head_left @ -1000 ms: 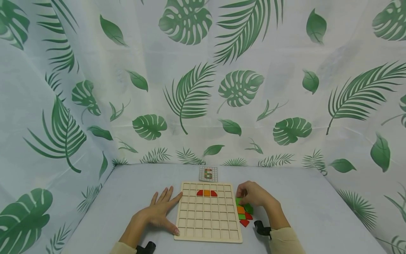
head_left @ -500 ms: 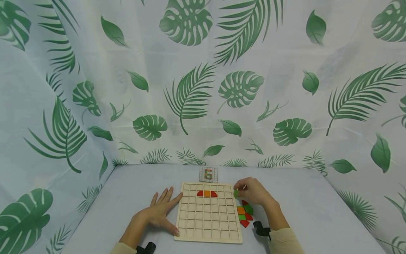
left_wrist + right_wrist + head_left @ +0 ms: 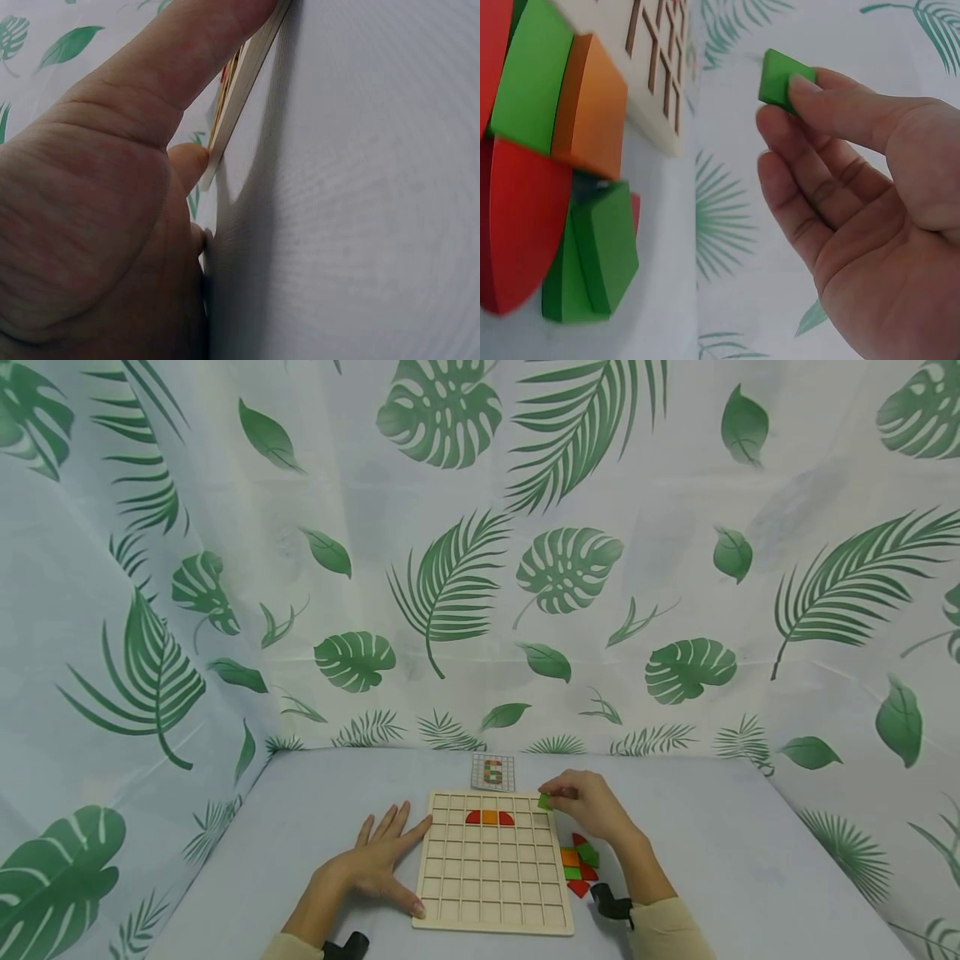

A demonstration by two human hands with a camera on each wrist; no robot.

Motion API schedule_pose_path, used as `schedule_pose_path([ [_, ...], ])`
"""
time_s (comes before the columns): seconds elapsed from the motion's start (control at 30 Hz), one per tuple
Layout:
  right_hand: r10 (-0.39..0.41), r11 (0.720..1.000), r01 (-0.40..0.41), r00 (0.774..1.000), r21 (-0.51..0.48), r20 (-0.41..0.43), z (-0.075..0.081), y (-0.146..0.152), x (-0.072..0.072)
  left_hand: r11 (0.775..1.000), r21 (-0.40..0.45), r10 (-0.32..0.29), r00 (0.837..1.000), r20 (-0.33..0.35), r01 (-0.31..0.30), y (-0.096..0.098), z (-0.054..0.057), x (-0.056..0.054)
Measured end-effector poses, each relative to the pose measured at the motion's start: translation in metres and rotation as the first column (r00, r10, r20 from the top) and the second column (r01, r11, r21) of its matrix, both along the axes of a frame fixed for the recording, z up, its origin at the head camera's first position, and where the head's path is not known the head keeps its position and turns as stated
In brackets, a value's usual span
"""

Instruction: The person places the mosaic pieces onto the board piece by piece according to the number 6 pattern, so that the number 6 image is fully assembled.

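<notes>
A green square tile [image 3: 544,802] is pinched between the thumb and fingers of my right hand [image 3: 592,803], over the far right corner of the wooden grid board [image 3: 480,893]. In the right wrist view this green tile [image 3: 774,79] is held off the table by the fingertips. Near the board's far side, an orange tile [image 3: 490,817] lies between two red curved tiles, one left [image 3: 473,817] and one right [image 3: 506,818]. My left hand [image 3: 375,864] lies with fingers spread, its thumb and index finger touching the board's left edge; the left wrist view shows the thumb [image 3: 187,60] against that edge.
Loose pieces lie right of the board: an orange tile [image 3: 570,857], a dark green piece [image 3: 588,856], a red piece [image 3: 578,888] and several others, partly overlapping. A small card [image 3: 492,772] with a coloured grid pattern lies behind the board. A leaf-print curtain [image 3: 480,610] surrounds the table.
My right hand has picked the green tile up from the loose pieces and moved it away and left, over the board's far right corner. The left hand has stayed in place.
</notes>
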State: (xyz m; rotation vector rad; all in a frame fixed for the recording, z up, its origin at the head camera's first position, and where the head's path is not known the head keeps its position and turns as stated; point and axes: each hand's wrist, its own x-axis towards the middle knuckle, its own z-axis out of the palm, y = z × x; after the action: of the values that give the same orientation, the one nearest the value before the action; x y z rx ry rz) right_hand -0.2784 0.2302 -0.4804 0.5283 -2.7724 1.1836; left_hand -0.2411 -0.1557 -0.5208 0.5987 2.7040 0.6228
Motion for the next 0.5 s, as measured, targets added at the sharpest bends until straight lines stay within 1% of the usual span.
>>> schedule_pose_path([
  [0.3,-0.006,1.000,0.004,0.995,-0.027,-0.096,0.007,-0.019,0.004,1.000,-0.002,-0.011,1.000,-0.005,0.011,-0.001,-0.001,-0.001],
  [0.5,0.018,0.998,-0.024,0.994,-0.058,-0.108,0.010,-0.031,0.006,0.999,0.029,-0.028,1.000,0.007,0.027,-0.004,-0.002,-0.002],
])
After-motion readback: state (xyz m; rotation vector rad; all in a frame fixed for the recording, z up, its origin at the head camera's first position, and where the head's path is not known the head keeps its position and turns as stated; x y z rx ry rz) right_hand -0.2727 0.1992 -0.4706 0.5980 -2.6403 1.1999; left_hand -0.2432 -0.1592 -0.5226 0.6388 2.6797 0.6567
